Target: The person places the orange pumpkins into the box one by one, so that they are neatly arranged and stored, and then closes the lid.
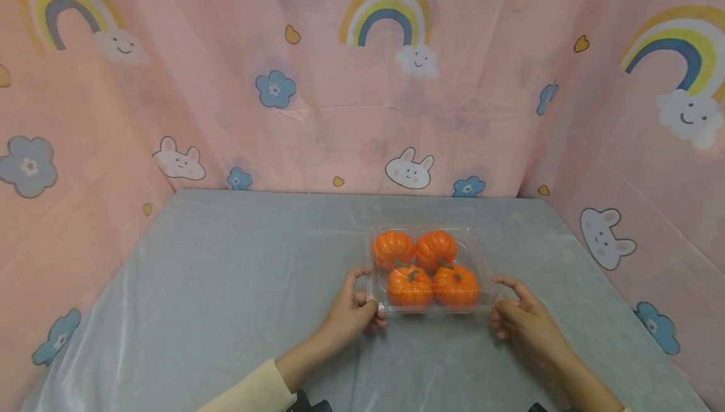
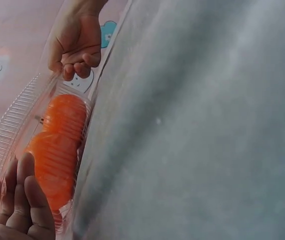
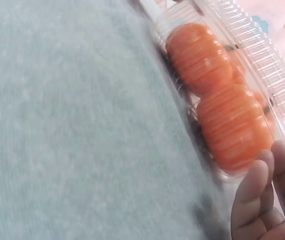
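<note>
A clear plastic clamshell box [image 1: 471,253] with several small orange pumpkins in it is at the grey table's middle right. Each pumpkin [image 1: 436,248] is ribbed with a short green stem. My left hand [image 1: 350,311] grips the box's left edge, thumb near the front corner. At the opposite edge, my right hand [image 1: 523,314] pinches the rim between thumb and fingers. The left wrist view shows the box's ribbed side [image 2: 20,117] and both hands at its ends. Whether the box's underside touches the table is hard to tell.
A grey cloth [image 1: 238,273] covers the table. Pink curtains [image 1: 317,129] printed with rainbows, rabbits and flowers rise behind it and along both sides. Dark strap parts [image 1: 308,402] show near my left wrist.
</note>
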{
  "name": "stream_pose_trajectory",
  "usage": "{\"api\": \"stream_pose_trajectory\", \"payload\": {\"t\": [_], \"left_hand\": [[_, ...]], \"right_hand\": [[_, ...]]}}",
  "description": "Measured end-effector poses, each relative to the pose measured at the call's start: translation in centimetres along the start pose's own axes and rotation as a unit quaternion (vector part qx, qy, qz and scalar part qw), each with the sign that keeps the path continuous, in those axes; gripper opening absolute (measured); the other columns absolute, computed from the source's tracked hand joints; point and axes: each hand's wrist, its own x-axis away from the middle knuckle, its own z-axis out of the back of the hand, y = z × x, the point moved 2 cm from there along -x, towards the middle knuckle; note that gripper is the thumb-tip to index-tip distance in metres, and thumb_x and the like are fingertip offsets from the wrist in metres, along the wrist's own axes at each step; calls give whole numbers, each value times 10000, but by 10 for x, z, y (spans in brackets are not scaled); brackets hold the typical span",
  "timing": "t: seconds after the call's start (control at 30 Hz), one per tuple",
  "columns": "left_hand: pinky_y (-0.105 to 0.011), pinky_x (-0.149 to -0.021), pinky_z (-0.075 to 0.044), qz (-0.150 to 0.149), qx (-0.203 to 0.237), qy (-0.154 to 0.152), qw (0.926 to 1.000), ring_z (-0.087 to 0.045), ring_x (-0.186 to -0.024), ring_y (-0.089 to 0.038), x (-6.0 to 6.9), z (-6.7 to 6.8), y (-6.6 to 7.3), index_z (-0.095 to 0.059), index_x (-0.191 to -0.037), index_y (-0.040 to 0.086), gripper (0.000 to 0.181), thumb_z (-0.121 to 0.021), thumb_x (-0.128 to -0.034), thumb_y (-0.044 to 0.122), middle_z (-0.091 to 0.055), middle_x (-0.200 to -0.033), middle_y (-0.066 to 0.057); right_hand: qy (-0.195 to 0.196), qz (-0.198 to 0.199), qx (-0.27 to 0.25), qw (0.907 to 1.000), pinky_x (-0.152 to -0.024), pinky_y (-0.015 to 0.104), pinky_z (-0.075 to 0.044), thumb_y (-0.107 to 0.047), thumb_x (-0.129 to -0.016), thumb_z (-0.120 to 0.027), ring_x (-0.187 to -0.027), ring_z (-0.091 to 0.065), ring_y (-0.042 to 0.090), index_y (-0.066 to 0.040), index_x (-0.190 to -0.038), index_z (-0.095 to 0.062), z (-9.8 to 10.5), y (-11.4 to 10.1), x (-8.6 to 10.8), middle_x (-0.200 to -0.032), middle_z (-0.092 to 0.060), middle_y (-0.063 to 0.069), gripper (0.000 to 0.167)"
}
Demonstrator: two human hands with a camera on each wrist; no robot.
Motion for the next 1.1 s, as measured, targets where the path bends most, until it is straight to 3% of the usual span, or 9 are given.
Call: {"api": "stream_pose_trajectory", "payload": {"t": [0.27,0.57,0.83,1.0,1.1], "left_hand": [[-285,-567,-555,-48,119,62,9999,-692,-633,-158,-1,-2,-3,-313,-1395,121,589,-487,-859,-50,-675,-714,-123],[-274,-554,-547,-13,137,169,9998,-704,-640,-201,3,-2,-7,-305,-1400,129,598,-496,-859,-42,-680,-719,-145],[-293,-562,-553,68,151,262,9995,-699,-636,-189,4,-2,-6,-301,-1409,148,594,-499,-872,-11,-683,-723,-122],[-349,-600,-577,79,64,102,9999,-715,-675,-241,3,0,-3,-312,-1413,170,585,-513,-884,23,-691,-756,-148],[-350,-616,-579,118,-228,-73,9996,-709,-692,-235,2,7,-1,-329,-1419,196,578,-552,-900,77,-693,-798,-129]], "right_hand": [[-1,19,-359,9994,-570,241,-501,-27,-942,-494,-669,-580,72,-271,-1253,-394,0,5,-1,-717,-613,-66,407],[-289,40,-734,9969,-601,214,-457,-11,-945,-471,-665,-532,48,-237,-1307,-331,-3,9,-3,-716,-578,-88,449],[-349,82,-1012,9942,-581,208,-418,-26,-963,-455,-628,-492,34,-256,-1288,-350,-6,9,-6,-680,-555,-106,412],[-237,65,-791,9966,-582,220,-469,-112,-992,-473,-665,-572,55,-278,-1283,-384,-4,7,-4,-700,-608,-92,347],[-312,2,-493,9983,-594,266,-526,-168,-1004,-483,-728,-647,94,-319,-1288,-409,1,7,-1,-760,-668,-62,330]]}}
